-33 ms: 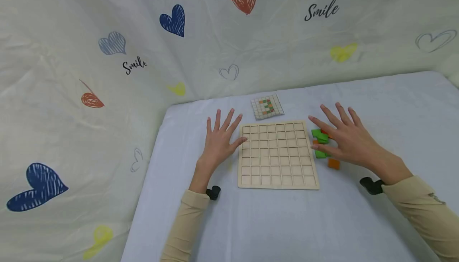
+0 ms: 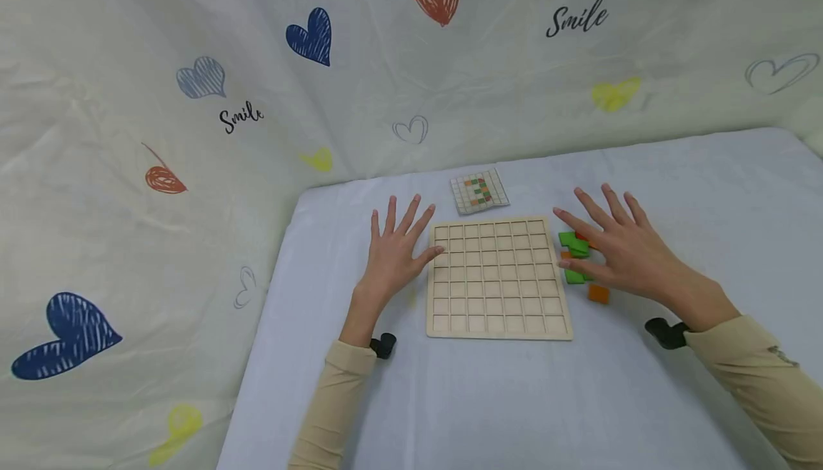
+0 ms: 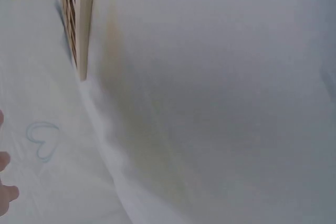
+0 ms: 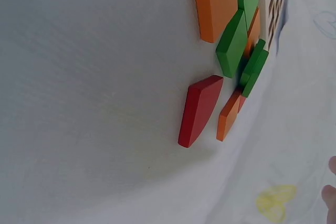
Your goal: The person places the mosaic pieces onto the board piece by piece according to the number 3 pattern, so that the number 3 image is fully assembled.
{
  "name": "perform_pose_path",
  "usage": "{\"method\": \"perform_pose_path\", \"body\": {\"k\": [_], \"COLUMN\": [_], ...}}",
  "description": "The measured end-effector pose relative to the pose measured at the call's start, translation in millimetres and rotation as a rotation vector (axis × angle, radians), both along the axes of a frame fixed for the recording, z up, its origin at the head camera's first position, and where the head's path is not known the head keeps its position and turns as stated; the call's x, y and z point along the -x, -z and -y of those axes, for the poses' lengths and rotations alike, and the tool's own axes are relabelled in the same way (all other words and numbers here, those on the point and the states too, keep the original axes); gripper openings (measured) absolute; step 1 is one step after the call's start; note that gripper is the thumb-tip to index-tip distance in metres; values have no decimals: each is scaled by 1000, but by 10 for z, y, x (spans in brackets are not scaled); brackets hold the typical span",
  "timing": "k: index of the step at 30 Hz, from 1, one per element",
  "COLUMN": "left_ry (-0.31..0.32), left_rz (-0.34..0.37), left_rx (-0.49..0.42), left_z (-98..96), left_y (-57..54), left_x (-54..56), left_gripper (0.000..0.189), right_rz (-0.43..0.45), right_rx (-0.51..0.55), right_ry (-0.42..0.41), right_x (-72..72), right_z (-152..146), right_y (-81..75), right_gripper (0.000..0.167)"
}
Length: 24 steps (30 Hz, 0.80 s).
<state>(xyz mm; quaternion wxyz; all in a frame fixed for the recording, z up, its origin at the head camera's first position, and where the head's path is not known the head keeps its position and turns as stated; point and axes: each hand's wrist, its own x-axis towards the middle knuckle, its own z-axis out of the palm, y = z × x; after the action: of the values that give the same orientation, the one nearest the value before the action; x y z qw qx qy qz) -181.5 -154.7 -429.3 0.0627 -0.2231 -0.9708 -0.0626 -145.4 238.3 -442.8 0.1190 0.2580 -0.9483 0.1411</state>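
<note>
1. The right hand (image 2: 633,252) partly hides the loose tiles in the head view; the right-wrist view shows more of them, though one orange tile (image 4: 216,3) runs off its top edge.
2. The left-wrist view catches only fingertips at its border and one cut-off corner of the grid board (image 3: 84,30). Both sleeves (image 2: 334,398) leave the head view.
3. The board is pale, wood-like and square, with thin dark lines dividing it into shallow cells; it lies flat on the white cloth (image 2: 489,406) between the hands.
4. The tiles are thick, flat blocks in green, orange and red, heaped just beside the board's right edge; a red tile (image 4: 201,109) lies apart.
5. Beyond the board, a small card (image 2: 479,191) bears a coloured grid pattern, too small to read exactly.
6. The left hand (image 2: 391,256) and right hand both have fingers spread wide, gripping nothing. The left thumb overlaps the board's edge; contact cannot be told.
</note>
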Motion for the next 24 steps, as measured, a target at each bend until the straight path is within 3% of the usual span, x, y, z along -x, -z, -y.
{"method": "perform_pose_path", "body": {"k": [6, 10, 13, 19, 24], "left_ry": [2, -3, -10, 14, 20], "left_rz": [17, 84, 177, 434, 612], "left_rx": [26, 46, 54, -4, -47], "left_z": [-12, 5, 35, 101, 153], "left_y": [-16, -10, 10, 89, 147], "left_x": [-20, -40, -34, 45, 103], "left_gripper": [79, 81, 83, 89, 97], "right_rz": [9, 12, 28, 44, 129], "right_rx": [2, 7, 26, 57, 81], "right_ry": [6, 9, 8, 18, 41], "right_x": [-24, -39, -38, -25, 3], "right_z": [-7, -28, -46, -92, -151], "right_y": [5, 15, 25, 40, 62], "right_gripper": [88, 86, 83, 70, 58]}}
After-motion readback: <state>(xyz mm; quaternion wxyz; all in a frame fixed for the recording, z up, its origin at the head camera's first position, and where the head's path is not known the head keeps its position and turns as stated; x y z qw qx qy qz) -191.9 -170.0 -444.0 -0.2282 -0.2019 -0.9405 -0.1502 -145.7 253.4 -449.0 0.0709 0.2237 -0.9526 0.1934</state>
